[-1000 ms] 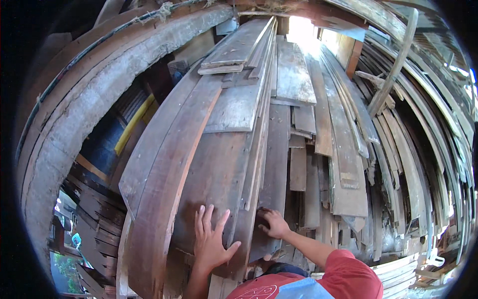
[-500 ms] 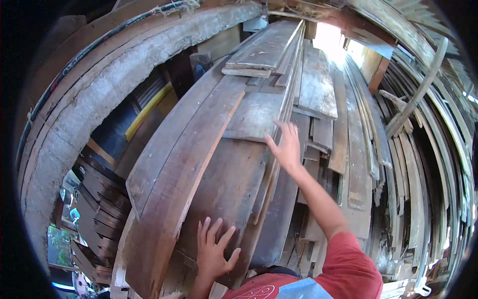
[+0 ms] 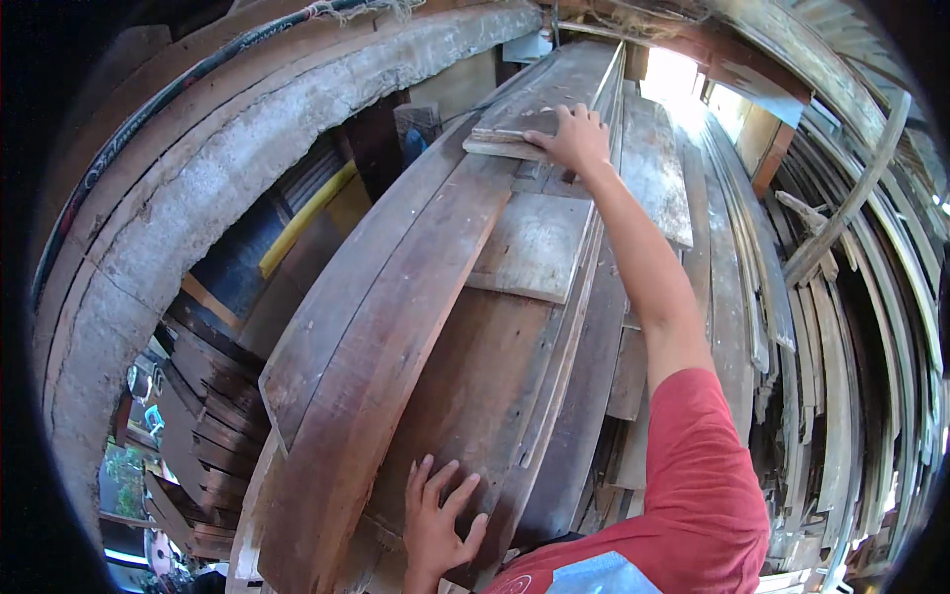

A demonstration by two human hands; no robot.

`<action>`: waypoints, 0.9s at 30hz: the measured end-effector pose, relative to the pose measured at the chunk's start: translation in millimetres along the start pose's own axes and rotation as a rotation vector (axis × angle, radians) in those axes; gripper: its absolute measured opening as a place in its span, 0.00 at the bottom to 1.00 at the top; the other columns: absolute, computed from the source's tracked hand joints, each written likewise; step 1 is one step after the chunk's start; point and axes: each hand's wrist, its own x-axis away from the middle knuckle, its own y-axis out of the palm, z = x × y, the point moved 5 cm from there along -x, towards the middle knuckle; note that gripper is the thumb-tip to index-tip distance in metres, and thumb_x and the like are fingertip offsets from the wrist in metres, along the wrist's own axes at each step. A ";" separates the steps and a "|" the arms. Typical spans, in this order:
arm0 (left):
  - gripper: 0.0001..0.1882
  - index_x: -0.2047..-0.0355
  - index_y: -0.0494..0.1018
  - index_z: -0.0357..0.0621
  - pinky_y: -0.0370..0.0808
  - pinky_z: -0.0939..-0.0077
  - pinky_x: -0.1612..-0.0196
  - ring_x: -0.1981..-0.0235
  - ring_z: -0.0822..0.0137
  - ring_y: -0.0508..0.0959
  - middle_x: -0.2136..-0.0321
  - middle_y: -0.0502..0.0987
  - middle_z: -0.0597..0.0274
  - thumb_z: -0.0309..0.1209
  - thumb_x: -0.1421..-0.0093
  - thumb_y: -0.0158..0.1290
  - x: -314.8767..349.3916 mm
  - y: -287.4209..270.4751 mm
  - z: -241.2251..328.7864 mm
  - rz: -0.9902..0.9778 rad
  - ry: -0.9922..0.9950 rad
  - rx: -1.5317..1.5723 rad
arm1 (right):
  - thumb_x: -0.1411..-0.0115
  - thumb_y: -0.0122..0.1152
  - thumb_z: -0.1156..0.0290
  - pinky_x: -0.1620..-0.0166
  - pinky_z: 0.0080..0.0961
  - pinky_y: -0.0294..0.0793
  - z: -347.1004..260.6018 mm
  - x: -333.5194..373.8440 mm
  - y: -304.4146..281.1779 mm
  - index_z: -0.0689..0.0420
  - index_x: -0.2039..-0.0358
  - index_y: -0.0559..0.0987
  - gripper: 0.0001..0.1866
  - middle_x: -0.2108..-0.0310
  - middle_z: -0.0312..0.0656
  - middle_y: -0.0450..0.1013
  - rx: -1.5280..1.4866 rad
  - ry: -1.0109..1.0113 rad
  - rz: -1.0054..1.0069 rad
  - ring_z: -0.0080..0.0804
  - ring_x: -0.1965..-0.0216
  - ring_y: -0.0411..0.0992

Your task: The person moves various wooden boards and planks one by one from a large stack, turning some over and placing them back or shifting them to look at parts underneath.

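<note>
Right hand: the bare right hand [image 3: 578, 141] lies over the near right corner of the long flat grey-brown wooden board [image 3: 559, 84], thumb at its end edge, fingers bent over its surface.
Right grip: fingers curved; I cannot tell whether they clamp the board or only rest on it.
Long board: on top of the pile, upper middle of the view, running away from the person.
Left hand: the bare left hand [image 3: 441, 523] is low in the view, over the wide brown wooden board [image 3: 485, 371]; contact unclear.
Left grip: fingers spread wide, holding nothing.
Between the hands: a short pale-grey weathered wooden board [image 3: 531, 243], lying across the wide board's far part.
Left of these: a long reddish-brown wooden plank [image 3: 416, 287]; beyond, a rough grey concrete beam [image 3: 198, 198] and a straight yellow bar [image 3: 307, 220].
Right side: a pale slanting wooden pole [image 3: 853, 193] before stacked weathered planks [image 3: 876, 366].
</note>
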 end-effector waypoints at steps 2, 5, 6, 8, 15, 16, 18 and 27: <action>0.29 0.41 0.81 0.58 0.54 0.35 0.24 0.25 0.39 0.58 0.35 0.71 0.53 0.42 0.45 0.66 -1.3 0.3 1.0 0.001 0.001 0.008 | 0.39 0.58 0.25 0.29 0.54 0.61 13.9 -7.6 -1.3 0.47 0.34 0.78 0.45 0.37 0.45 0.74 0.039 -0.107 -0.007 0.47 0.33 0.68; 0.30 0.40 0.80 0.58 0.53 0.34 0.24 0.26 0.39 0.58 0.34 0.70 0.53 0.42 0.45 0.66 -1.6 -2.3 0.1 -0.017 -0.020 -0.001 | 0.40 0.55 0.22 0.27 0.59 0.56 14.4 -13.5 -7.6 0.44 0.34 0.78 0.46 0.36 0.42 0.73 0.219 -0.314 0.067 0.46 0.32 0.67; 0.31 0.40 0.80 0.57 0.53 0.36 0.23 0.25 0.39 0.57 0.34 0.70 0.53 0.40 0.46 0.67 -2.2 -2.8 1.2 -0.025 -0.032 -0.018 | 0.41 0.55 0.21 0.27 0.60 0.55 12.7 -17.6 -10.5 0.43 0.33 0.78 0.47 0.35 0.41 0.73 0.271 -0.351 0.086 0.46 0.32 0.67; 0.32 0.40 0.80 0.56 0.54 0.38 0.23 0.23 0.39 0.53 0.32 0.68 0.52 0.36 0.49 0.70 -1.5 -7.2 2.0 -0.053 -0.064 -0.060 | 0.41 0.54 0.20 0.27 0.62 0.54 19.0 -17.2 -12.7 0.43 0.33 0.78 0.48 0.34 0.41 0.72 0.342 -0.350 0.110 0.46 0.30 0.66; 0.37 0.39 0.79 0.59 0.53 0.37 0.23 0.23 0.39 0.53 0.31 0.68 0.54 0.36 0.52 0.73 -6.8 -5.2 8.6 -0.115 -0.080 -0.013 | 0.44 0.64 0.24 0.31 0.59 0.64 196.0 3.0 -20.8 0.49 0.33 0.76 0.50 0.35 0.53 0.73 -0.069 0.206 0.153 0.51 0.34 0.70; 0.37 0.39 0.79 0.59 0.53 0.37 0.23 0.23 0.39 0.53 0.31 0.68 0.55 0.35 0.53 0.73 -7.7 -3.6 8.7 -0.123 -0.051 -0.009 | 0.44 0.67 0.27 0.34 0.57 0.68 236.5 -2.8 -11.1 0.51 0.33 0.76 0.49 0.37 0.56 0.74 -0.269 0.264 0.192 0.52 0.38 0.74; 0.39 0.38 0.78 0.59 0.52 0.36 0.22 0.23 0.39 0.53 0.31 0.68 0.55 0.36 0.55 0.74 -10.5 -0.3 11.5 -0.154 -0.052 -0.017 | 0.42 0.70 0.32 0.41 0.53 0.76 283.0 -14.3 14.7 0.55 0.35 0.75 0.46 0.41 0.59 0.76 -0.703 0.477 0.129 0.53 0.45 0.79; 0.44 0.38 0.78 0.55 0.48 0.34 0.22 0.23 0.37 0.51 0.30 0.66 0.51 0.40 0.58 0.77 -16.9 -1.3 13.6 -0.192 -0.116 -0.046 | 0.26 0.54 0.63 0.46 0.44 0.82 285.7 -9.6 54.1 0.65 0.38 0.71 0.23 0.47 0.58 0.80 -1.701 0.801 -0.101 0.56 0.50 0.83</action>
